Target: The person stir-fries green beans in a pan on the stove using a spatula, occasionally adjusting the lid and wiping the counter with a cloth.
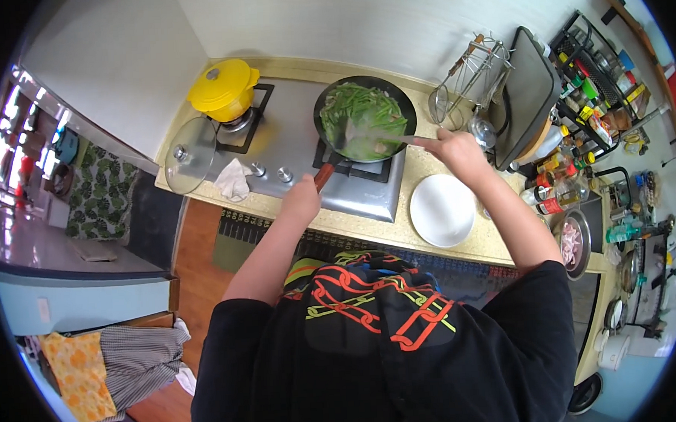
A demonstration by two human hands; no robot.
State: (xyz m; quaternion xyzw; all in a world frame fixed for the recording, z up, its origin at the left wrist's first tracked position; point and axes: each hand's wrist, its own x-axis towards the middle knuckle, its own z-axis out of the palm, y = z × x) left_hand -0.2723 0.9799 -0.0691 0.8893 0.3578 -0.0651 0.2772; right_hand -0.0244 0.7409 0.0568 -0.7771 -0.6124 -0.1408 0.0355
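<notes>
A dark frying pan [321,133] full of steaming green beans [362,111] rests on the right burner of the gas hob [289,134]. My left hand [302,199] is closed around the pan's brown handle [324,176]. In my right hand [454,152] is the handle of a cooking utensil [400,138], whose head lies among the beans and is blurred by steam. A round white plate [442,211] lies on the counter below my right hand, close to the hob's right edge.
On the left burner stands a yellow lidded pot [223,91]. A glass lid [191,161] and a white cloth [233,180] lie at the hob's left. Rightward are a wire utensil rack [479,72], a dark upright board [528,95], bottles [563,192] and a metal bowl of raw meat [582,257].
</notes>
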